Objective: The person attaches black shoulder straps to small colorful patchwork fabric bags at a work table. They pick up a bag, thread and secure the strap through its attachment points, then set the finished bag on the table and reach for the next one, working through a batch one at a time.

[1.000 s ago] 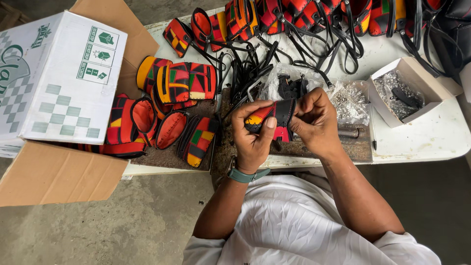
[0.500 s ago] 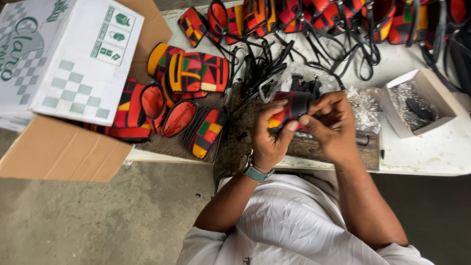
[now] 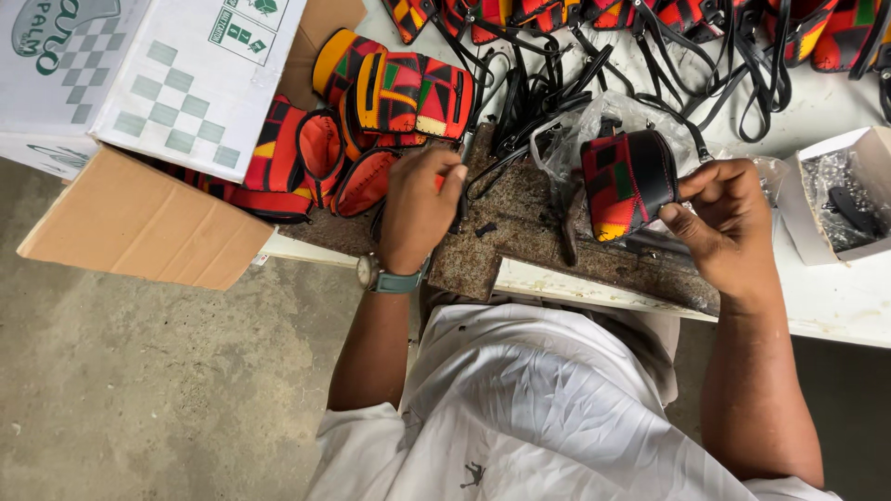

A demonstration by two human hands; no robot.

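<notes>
My right hand point(image 3: 729, 218) holds a small patchwork pouch point(image 3: 626, 181) in red, black, green and yellow, gripped at its black edge above a rusty metal plate point(image 3: 520, 232). My left hand point(image 3: 418, 209), with a teal watch on the wrist, lies with curled fingers on the plate's left end. It touches the pile of finished patchwork pouches point(image 3: 371, 121). What lies under its fingers is hidden.
A white carton point(image 3: 158, 74) with an open brown flap stands at the left. Black straps point(image 3: 548, 83) and a clear plastic bag lie behind the plate on the white table point(image 3: 835, 297). A small open box point(image 3: 845, 195) of dark metal parts sits at the right. More pouches line the far edge.
Both hands were on the pouch in front of me. Now my left hand has let go and moved left to the pile, while my right hand keeps the pouch.
</notes>
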